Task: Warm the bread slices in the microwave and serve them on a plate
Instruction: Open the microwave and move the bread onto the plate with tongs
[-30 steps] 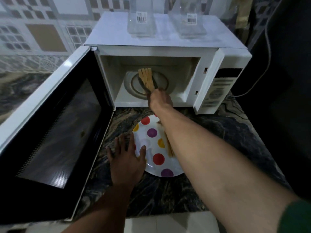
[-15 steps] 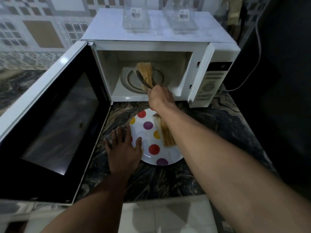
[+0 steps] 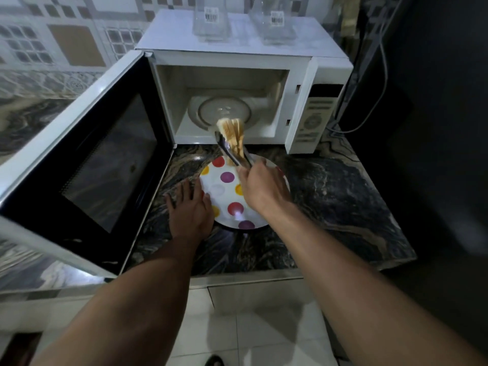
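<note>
Bread slices [image 3: 232, 136] pinched in tongs [image 3: 233, 151]; right hand [image 3: 261, 188] grips them, left hand [image 3: 190, 210] flat, open.

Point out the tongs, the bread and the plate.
tongs [image 3: 232, 150], head view, on the dark left arm.
bread [image 3: 230, 128], head view, on the slices' upper end.
plate [image 3: 219, 190], head view, on bare white surface between dots.

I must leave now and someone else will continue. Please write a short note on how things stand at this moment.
Right hand: shut on tongs, which grip the bread slices in the air, between the microwave opening and the plate.
Left hand: flat on the counter, touching the plate's left rim.
Done: microwave door open, turntable bare.
Left: lower the bread onto the plate, release, close the door.
</note>
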Demonstrator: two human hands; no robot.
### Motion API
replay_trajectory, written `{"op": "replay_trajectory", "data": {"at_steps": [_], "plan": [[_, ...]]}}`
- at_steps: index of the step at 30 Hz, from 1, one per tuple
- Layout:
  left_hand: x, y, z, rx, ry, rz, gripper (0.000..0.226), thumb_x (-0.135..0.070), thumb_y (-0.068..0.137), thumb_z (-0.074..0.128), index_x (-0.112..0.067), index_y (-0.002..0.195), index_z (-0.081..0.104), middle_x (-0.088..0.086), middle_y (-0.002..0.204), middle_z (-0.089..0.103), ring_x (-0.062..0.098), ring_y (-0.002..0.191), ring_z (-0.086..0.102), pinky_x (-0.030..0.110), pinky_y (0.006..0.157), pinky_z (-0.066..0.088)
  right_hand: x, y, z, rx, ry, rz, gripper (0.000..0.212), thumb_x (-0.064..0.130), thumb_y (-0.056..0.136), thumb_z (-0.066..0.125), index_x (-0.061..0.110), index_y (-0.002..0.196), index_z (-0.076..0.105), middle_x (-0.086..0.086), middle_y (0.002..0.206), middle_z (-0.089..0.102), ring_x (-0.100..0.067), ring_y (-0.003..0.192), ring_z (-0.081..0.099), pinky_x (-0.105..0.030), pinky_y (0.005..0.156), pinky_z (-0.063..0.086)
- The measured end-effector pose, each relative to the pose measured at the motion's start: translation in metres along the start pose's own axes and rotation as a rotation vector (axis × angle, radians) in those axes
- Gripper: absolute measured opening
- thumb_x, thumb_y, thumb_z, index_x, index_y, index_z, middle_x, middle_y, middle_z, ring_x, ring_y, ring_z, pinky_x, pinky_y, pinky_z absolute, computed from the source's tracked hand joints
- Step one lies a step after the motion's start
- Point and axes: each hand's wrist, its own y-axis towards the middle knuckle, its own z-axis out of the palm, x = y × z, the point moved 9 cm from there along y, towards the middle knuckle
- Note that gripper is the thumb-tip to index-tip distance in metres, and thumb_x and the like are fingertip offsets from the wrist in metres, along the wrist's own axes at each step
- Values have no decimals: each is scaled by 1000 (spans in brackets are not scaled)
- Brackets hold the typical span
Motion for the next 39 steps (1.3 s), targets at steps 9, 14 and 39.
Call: {"op": "replay_trajectory", "data": {"at_steps": [9, 14, 39], "plan": [[3, 2, 5, 13, -7, -9, 58, -41, 105, 21, -24, 160, 16, 6, 166, 19, 25, 154, 11, 57, 121, 3, -23, -47, 42, 78, 7, 26, 41, 43, 103, 38, 8, 122, 48, -15, 114, 63, -36, 98, 62, -39, 69, 46], [3, 2, 3, 30, 1, -18, 58, -40, 104, 20, -24, 160, 14, 7, 166, 17, 24, 154, 9, 57, 122, 3, -35, -52, 55, 112, -21, 70, 52, 43, 104, 35, 3, 138, 36, -19, 113, 65, -37, 98, 63, -37, 65, 41], [1, 2, 2, 18, -5, -9, 57, -40, 105, 22, -25, 160, 16, 9, 166, 17, 27, 154, 9, 57, 121, 3, -51, -61, 70, 92, -129, 96, 39, 41, 106, 37, 7, 126, 39, -17, 110, 66, -36, 94, 65, -37, 64, 46]]}}
